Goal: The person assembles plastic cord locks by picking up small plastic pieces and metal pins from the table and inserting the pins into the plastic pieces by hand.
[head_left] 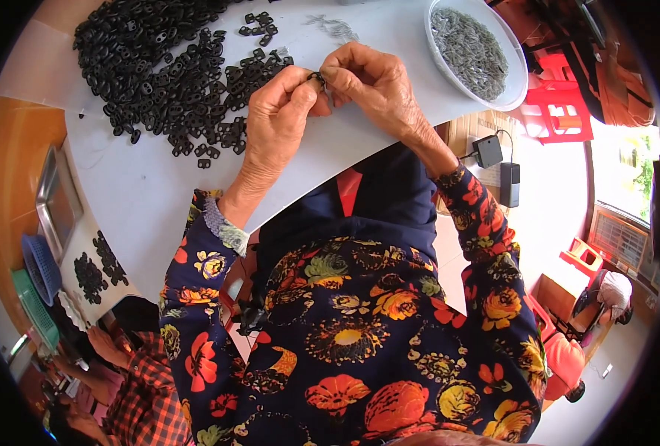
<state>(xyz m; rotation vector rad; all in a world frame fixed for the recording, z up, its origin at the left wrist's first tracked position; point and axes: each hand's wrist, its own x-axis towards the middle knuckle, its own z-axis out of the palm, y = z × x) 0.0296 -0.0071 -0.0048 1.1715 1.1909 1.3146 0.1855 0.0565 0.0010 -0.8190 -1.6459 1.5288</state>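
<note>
Over the pale table, both of my hands meet with their fingertips together. My left hand [278,111] is closed, pinching a small black plastic piece [316,77] between thumb and forefinger. Against that piece presses my right hand [374,85], its thumb and forefinger pinched; whatever lies between them is hidden. A large heap of flat black two-hole plastic pieces [148,85] spreads to the left of my hands, reaching close to my left knuckles. To the right stands a round clear tub [519,95] filled with small greyish see-through pieces [469,56]. More of those see-through pieces [335,28] lie loose beyond my hands.
The white table's [133,204] near edge curves past my lap. At far left are a metal tray [56,197], a blue basket [41,267] and a green basket [34,308]. A person in a checked shirt [148,383] works at lower left. Black adapters [487,152] sit on a carton at right.
</note>
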